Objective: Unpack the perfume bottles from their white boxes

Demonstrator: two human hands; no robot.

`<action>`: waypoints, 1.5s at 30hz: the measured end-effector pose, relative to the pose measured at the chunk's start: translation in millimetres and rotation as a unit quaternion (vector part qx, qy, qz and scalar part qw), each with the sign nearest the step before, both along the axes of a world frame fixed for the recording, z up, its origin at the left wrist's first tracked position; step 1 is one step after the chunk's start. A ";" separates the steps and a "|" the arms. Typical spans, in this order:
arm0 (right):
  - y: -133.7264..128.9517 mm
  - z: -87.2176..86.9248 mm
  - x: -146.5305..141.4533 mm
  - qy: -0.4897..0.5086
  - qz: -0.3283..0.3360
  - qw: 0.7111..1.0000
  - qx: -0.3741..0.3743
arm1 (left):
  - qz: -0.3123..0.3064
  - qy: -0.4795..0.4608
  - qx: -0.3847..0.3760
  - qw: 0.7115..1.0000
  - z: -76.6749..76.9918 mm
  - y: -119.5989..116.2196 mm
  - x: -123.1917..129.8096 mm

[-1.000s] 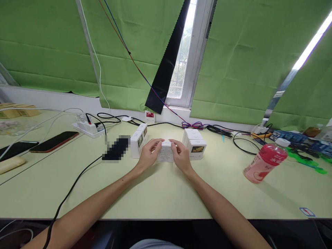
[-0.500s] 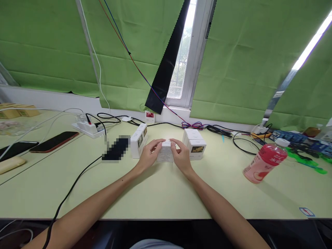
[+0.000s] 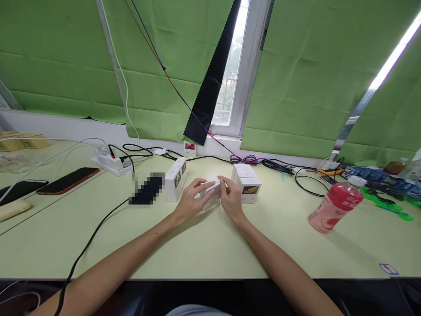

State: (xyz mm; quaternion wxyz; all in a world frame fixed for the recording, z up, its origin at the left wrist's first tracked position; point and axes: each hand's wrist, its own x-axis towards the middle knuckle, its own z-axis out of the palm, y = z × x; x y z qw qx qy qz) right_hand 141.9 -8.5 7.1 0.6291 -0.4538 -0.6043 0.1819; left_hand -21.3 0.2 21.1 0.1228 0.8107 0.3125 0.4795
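Note:
A small white box [image 3: 208, 202] sits turned at an angle between my two hands, close to the table surface. My left hand [image 3: 191, 196] grips its left side, with fingers over the top and thumb along the front. At the upper right corner, my right hand [image 3: 231, 197] pinches the box between thumb and fingers. To the left stand white boxes in a row [image 3: 171, 190] with small pictures on their sides. More white boxes [image 3: 244, 180] stand in a row just behind and right of my right hand.
A pink drink bottle [image 3: 336, 206] stands at the right. Phones [image 3: 70, 180] and a power strip [image 3: 112, 162] lie at the left, and a black cable [image 3: 95, 231] crosses the table. Bundled wires [image 3: 245, 159] run along the back wall.
The held box has turned from facing me squarely to an angle. My left thumb and fingers have shifted across it, while my right hand stays at its right end.

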 end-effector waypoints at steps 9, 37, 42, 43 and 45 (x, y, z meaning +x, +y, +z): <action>-1.8 0.7 -2.6 -0.019 0.032 0.999 -0.015 | -0.005 0.026 0.007 1.000 -6.1 -0.6 -0.5; 2.8 -9.6 -2.8 -0.110 0.058 0.992 -0.039 | 0.330 -0.171 0.048 0.927 16.8 30.6 -35.7; 8.5 -17.6 -1.6 -0.117 0.051 0.990 -0.058 | 0.306 -0.218 -0.011 0.927 -2.2 32.7 -28.5; 9.7 -19.0 -1.6 -0.118 0.050 0.990 -0.057 | 0.300 -0.222 -0.008 0.928 -3.5 30.8 -26.4; 11.9 -21.6 -1.5 -0.121 0.051 0.990 -0.055 | 0.293 -0.227 -0.002 0.929 -4.3 26.3 -22.6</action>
